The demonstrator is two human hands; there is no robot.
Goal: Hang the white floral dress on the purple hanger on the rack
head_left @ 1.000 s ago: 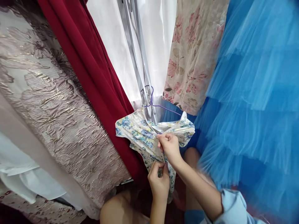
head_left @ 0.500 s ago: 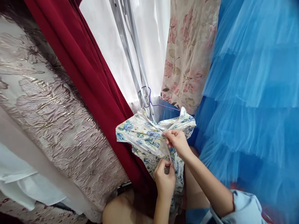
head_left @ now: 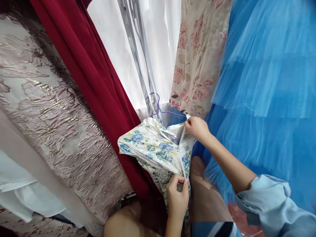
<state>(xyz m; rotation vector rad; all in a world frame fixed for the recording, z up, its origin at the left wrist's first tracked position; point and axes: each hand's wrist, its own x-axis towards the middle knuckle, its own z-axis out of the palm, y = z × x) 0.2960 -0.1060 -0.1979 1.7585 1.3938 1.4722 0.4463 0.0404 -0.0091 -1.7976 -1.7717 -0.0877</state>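
Note:
A white dress with blue flowers [head_left: 150, 144] hangs on a thin purple hanger [head_left: 170, 112] in front of me. My right hand [head_left: 197, 127] is closed on the dress at its right shoulder, close to the hanger's end. Lower down, my left hand [head_left: 178, 189] pinches the front edge of the dress between thumb and fingers. Between the two hands the neckline edge runs in a line, and the neck opening shows part of the hanger inside. The lower part of the dress falls between my knees, partly hidden by my left hand.
Grey metal bars [head_left: 138, 49] rise behind the hanger before a white cloth [head_left: 106, 39]. A dark red cloth [head_left: 93, 92] and a shiny embossed fabric [head_left: 56, 108] hang on the left. To the right are a pink-flowered fabric [head_left: 191, 62] and a tiered blue tulle garment [head_left: 266, 89].
My right hand has moved up and right, from the middle of the neckline to the shoulder of the dress. My left hand has shifted slightly down and right, still pinching the edge.

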